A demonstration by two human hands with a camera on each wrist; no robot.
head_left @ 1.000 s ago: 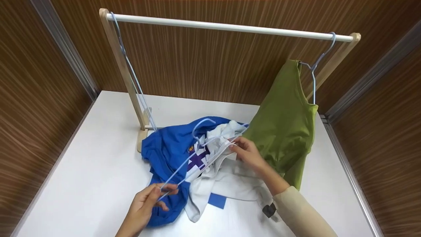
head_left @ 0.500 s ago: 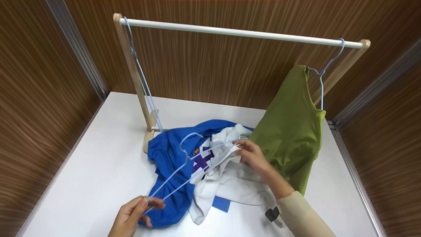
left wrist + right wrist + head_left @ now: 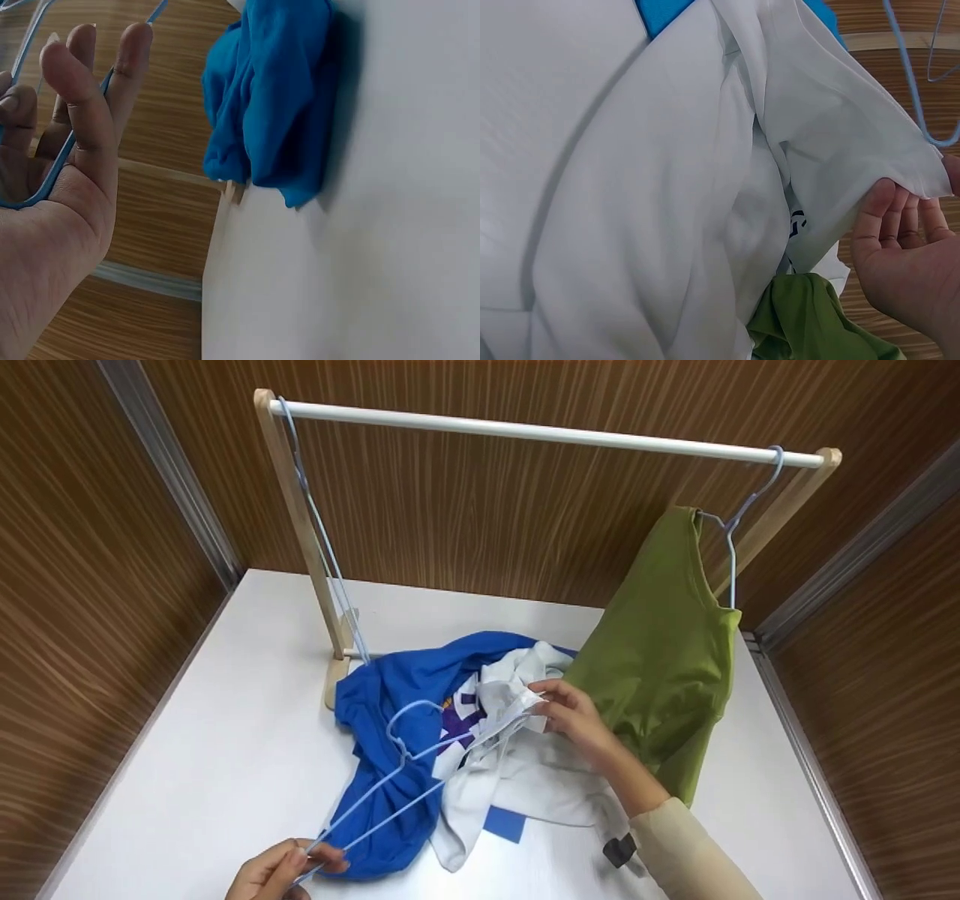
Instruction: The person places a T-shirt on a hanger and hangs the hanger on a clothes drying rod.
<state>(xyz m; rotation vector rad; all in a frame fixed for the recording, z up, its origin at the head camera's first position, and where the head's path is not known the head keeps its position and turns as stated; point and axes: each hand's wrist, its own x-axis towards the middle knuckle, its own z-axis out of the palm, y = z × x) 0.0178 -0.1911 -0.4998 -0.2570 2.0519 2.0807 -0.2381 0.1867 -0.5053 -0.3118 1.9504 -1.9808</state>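
Left hand (image 3: 279, 870) low, right hand (image 3: 571, 714) higher, well apart.
I read left fingers curled, the right thumb and fingers pinched; right forearm (image 3: 634, 778) bare ahead of a beige sleeve (image 3: 691, 851).

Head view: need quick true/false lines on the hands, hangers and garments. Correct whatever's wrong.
1. The left hand grips a blue wire hanger. True.
2. The right hand pinches the white garment. True.
3. An olive-green top hangs near the right end of the white rail. True.
4. Every garment hangs from the rail. False: the blue garment lies on the white table.
5. Only one hanger is hooked on the rail. False: besides the top's hanger, another hanger hooks over near the left end.
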